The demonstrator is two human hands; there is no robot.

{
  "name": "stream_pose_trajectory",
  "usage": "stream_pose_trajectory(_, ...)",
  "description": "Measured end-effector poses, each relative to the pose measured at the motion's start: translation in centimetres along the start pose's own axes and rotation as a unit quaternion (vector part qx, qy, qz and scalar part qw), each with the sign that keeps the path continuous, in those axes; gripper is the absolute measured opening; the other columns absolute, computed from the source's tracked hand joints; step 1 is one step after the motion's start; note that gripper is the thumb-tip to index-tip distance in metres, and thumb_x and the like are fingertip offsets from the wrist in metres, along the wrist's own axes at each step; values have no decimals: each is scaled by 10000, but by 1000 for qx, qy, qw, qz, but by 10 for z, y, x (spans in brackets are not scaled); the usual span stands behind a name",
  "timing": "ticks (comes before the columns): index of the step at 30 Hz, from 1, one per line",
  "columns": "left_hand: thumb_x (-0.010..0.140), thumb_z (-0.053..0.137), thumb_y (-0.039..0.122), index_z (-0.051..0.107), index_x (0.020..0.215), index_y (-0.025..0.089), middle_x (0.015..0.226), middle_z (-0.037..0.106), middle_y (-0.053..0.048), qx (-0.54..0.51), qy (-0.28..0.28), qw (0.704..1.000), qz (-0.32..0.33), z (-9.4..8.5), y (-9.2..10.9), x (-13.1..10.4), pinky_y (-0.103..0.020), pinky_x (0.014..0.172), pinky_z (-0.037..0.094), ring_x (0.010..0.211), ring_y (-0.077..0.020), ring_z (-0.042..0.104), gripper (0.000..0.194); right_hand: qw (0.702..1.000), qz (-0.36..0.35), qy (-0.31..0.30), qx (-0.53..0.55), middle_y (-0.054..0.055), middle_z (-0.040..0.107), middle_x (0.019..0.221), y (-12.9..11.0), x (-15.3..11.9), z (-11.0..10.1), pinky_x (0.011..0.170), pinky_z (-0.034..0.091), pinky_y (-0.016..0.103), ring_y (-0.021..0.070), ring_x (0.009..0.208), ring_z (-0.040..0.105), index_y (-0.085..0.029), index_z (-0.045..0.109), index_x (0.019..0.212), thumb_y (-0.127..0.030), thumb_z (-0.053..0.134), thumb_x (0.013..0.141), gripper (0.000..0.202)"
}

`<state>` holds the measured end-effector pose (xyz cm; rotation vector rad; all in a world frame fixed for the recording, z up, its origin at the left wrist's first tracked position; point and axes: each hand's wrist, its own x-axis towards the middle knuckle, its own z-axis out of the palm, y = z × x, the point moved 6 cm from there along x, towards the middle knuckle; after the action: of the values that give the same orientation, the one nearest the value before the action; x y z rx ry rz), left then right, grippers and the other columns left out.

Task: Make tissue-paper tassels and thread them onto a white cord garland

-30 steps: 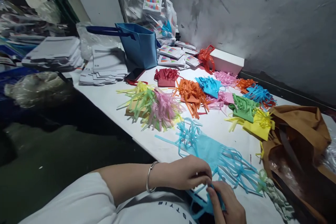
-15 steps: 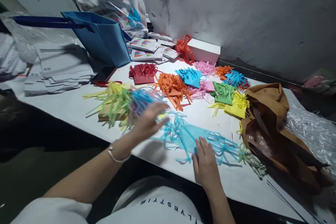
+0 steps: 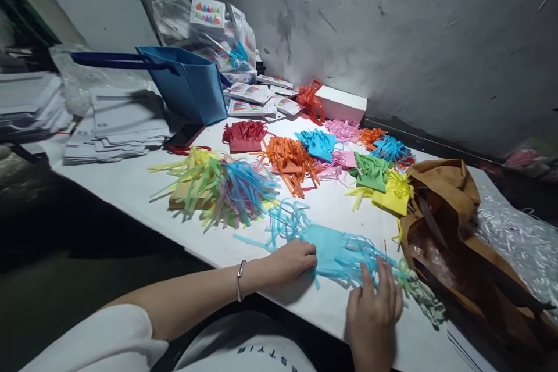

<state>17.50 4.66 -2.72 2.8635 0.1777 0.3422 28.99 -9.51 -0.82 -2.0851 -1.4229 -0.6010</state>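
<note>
Paper fringe (image 3: 329,244) in light blue lies flat on the bench (image 3: 342,209), the left hand (image 3: 293,263) curled at its eight o'clock, whether grasping cannot be told, the right hand (image 3: 375,302) loose-fingered and unclenched at four, apparently steadying it flat.

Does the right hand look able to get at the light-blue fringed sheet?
Probably yes: the right hand is open at the fringed right end of the light-blue sheet, and nothing visible blocks its way.
</note>
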Motion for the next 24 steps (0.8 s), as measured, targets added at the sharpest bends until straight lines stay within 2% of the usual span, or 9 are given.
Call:
stream_pose_trajectory(4, 790, 612, 93, 563, 904, 181, 876, 619, -58, -1, -17, 1000, 17, 10, 9, 1, -325, 650, 397, 786, -200, 582, 152, 982, -105, -96, 125, 149, 540, 1399, -37, -5, 30, 986, 503, 458, 276, 1289, 517, -157, 440, 1419, -72, 392, 880, 547)
stream_pose_trajectory(8, 804, 602, 59, 549, 954, 188, 905, 635, -37, -12, -16, 999, 31, 3, 6, -4, -314, 718, 379, 817, -184, 595, 205, 981, -135, -109, 86, 155, 580, 1357, -18, -18, 56, 990, 491, 501, 306, 1252, 550, -126, 484, 1369, -70, 399, 873, 506)
stream_pose_trajectory(13, 856, 576, 82, 605, 992, 209, 856, 666, -2, -24, -19, 1000, -2, -33, -32, -23, -310, 776, 343, 803, -162, 591, 188, 987, -138, -65, 57, 141, 665, 1215, 8, -22, 48, 940, 493, 504, 303, 1131, 610, -150, 599, 1190, -136, 423, 956, 293)
stream_pose_trajectory(15, 892, 591, 172, 641, 880, 200, 794, 662, -8, -5, -15, 998, -53, -52, -54, -33, -317, 784, 340, 797, -173, 579, 59, 990, -118, -58, 60, 136, 691, 1132, 8, -20, 41, 944, 486, 504, 288, 1074, 626, -150, 618, 1125, -152, 444, 965, 236)
stream_pose_trajectory(18, 913, 610, 317, 649, 808, 171, 900, 685, -71, 67, 62, 983, -162, -81, -75, -44, -361, 830, 347, 909, -234, 569, 184, 992, -95, -54, 70, 122, 699, 1075, 2, -15, 31, 994, 454, 511, 258, 1034, 633, -153, 623, 1078, -135, 466, 959, 198)
stream_pose_trajectory(19, 914, 611, 352, 655, 856, 168, 987, 685, -95, 79, 91, 977, -176, -86, -72, -45, -382, 858, 351, 966, -255, 562, 198, 992, -92, -52, 75, 118, 699, 1068, 0, -13, 28, 1006, 445, 512, 250, 1030, 636, -155, 621, 1072, -122, 467, 954, 197)
stream_pose_trajectory(21, 898, 628, 403, 643, 1021, 174, 1148, 655, -121, 62, 115, 981, -143, -81, -52, -38, -418, 921, 352, 1067, -279, 541, 261, 990, -91, -49, 93, 110, 701, 1055, -4, -11, 22, 1021, 438, 506, 234, 1025, 642, -158, 613, 1065, -99, 466, 943, 200)
stream_pose_trajectory(23, 881, 650, 400, 600, 1153, 195, 1232, 627, -116, 22, 83, 994, -62, -58, -21, -26, -438, 985, 331, 1131, -282, 523, 344, 986, -102, -52, 125, 102, 703, 1054, -10, -8, 15, 1037, 433, 497, 218, 1034, 647, -165, 603, 1063, -89, 458, 933, 209)
stream_pose_trajectory(24, 891, 641, 347, 594, 1161, 204, 1230, 632, -104, 9, 61, 998, -26, -44, -7, -21, -438, 1008, 317, 1133, -272, 527, 309, 981, -114, -63, 142, 99, 703, 1070, -15, -7, 13, 1049, 428, 490, 212, 1056, 646, -171, 599, 1067, -90, 456, 928, 216)
